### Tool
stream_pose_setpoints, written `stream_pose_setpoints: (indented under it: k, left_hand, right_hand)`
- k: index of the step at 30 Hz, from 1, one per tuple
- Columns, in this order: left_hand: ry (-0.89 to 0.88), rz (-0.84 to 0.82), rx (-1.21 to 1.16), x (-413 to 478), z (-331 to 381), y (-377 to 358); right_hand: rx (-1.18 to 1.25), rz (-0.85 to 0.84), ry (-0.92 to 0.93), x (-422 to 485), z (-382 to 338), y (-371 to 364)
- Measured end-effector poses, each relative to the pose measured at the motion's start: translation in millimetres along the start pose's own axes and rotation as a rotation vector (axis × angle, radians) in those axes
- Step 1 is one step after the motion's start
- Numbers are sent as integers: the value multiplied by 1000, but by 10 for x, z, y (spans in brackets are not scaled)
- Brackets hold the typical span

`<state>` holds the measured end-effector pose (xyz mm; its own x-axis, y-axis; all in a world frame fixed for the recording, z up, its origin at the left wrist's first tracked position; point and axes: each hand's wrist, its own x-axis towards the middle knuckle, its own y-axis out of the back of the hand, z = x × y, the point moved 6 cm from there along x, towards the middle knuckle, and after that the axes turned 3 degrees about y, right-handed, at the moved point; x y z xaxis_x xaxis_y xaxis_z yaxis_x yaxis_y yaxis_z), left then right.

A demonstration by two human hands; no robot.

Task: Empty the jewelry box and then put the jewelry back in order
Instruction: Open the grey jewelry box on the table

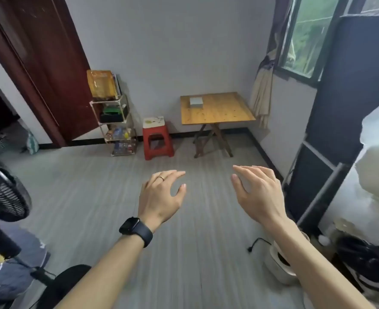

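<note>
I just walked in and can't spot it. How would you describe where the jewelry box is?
Against the far wall, right of the red stool, stands a wooden folding table. The jewelry box sits on its back left part. It is a small, pale grey, square box, the only thing on that tabletop.

Soft daylight from window (304,41) at right, blurred floor, bent wide-angle edges
</note>
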<state>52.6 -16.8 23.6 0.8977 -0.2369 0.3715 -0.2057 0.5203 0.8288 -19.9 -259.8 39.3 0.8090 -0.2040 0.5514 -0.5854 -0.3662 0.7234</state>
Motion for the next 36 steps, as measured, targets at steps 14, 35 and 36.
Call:
stream_pose_setpoints:
  k: [14,35,36]
  left_hand:
    - [135,85,45,2741,-1234,-606]
    - [94,45,73,7319,-3491,-1737]
    - [104,48,76,7535,-3590,-1797]
  right_hand:
    - [97,-80,60,2931,290,-1832]
    - [68,-124,-4,6838,442,-5026]
    - [75,-134,-8,7044,481,-5190]
